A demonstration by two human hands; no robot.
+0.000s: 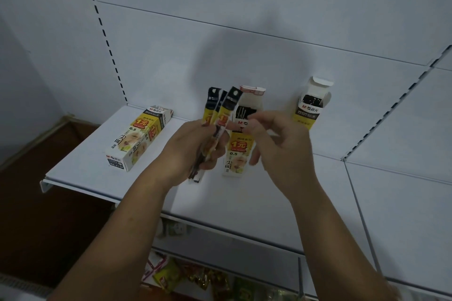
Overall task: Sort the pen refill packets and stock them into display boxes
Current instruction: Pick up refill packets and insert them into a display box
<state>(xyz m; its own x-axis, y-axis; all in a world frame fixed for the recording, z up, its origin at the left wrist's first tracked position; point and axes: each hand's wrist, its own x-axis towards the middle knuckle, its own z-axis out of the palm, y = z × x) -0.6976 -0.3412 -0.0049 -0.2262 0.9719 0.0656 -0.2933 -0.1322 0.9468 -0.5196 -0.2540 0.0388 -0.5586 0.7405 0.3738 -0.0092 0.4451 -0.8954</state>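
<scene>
While the left hand (193, 149) grips a fan of yellow-and-black refill packets (223, 115) above the white shelf (83, 168), the right hand (286, 144) curls its fingers (260, 118) at the open middle display box (238, 148), printed "M&G", "1元", "0.5"; whether they pinch anything cannot be told

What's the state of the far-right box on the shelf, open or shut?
Open. The far-right box stands upright on the shelf, its top flap lifted, and dark packet tops show inside.
</scene>
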